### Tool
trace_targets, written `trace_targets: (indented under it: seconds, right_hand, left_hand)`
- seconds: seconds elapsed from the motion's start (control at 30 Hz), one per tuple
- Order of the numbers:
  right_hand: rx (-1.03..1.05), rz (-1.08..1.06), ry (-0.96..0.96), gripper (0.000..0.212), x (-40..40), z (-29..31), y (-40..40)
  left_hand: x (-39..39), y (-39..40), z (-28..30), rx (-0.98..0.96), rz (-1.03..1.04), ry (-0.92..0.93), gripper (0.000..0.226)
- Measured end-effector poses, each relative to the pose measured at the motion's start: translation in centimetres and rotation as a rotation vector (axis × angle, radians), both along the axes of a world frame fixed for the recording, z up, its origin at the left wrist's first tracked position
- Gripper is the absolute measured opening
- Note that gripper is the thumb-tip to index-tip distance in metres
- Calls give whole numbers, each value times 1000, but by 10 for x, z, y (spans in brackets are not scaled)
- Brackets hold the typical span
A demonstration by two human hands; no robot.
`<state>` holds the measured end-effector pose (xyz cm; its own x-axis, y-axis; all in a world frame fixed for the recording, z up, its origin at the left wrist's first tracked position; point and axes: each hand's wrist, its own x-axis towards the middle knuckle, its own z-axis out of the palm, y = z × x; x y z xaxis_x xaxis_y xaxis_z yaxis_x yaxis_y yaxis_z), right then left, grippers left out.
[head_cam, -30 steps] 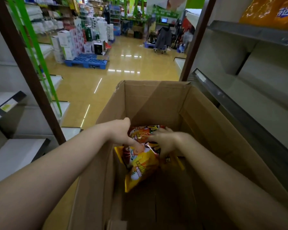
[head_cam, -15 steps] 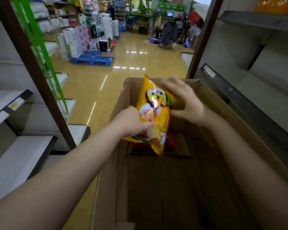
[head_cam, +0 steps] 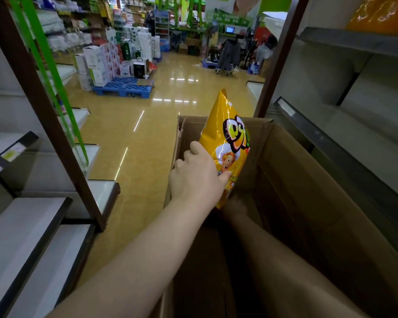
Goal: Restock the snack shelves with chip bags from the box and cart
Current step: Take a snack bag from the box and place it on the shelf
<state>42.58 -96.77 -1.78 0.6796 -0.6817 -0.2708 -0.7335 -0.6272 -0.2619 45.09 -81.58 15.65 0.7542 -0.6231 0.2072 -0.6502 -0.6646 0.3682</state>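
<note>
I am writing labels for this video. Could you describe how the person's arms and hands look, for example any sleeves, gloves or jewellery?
Both forearms are bare, with no sleeve in view. The left hand has no glove, ring or watch. The right hand is in shadow inside the box, and no glove can be seen on it.

Right hand behind chip bag

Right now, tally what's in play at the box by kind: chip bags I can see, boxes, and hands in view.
Yellow chip bag: 1, upright above the box, gripped by the left hand
Cardboard box: 1, open
Hands: 2, the left hand and the right hand, which is reaching low into the box behind the bag, its grip hidden
Total: 4
</note>
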Motion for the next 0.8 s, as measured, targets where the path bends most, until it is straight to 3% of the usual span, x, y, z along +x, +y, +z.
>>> trace_targets:
  seconds: [0.07,0.2,0.3,0.43,0.5,0.53,0.63,0.7,0.8]
  right_hand:
    - [-88,88,110,56,-5,2,-1]
    - [-93,63,206,74,-10,27,-13]
    - [-83,10,212,73,-15,70,-24]
    - [-153,126,309,72,-32,143,-30]
    - [-157,177,247,73,-48,182,-27]
    - [-140,205,197,72,-58,202,-25]
    - [-40,301,0,68,-85,261,-13]
    - [15,347,-112,61,-103,296,3]
    - [95,381,-301,56,-127,335,31]
  left_hand:
    - [8,3,-2,49,-6,-12,74]
    - [16,3,-5,81,-5,-1,77]
    - [17,3,-2,44,-10,41,80]
    - [21,14,9,-26,-59,165,94]
    - [25,24,16,-146,-119,333,94]
    - [26,31,20,-249,-161,416,83]
    - [18,59,38,-529,-229,702,30]
    - [7,79,51,-649,-256,831,34]
    - [-9,108,66,-853,-269,967,64]
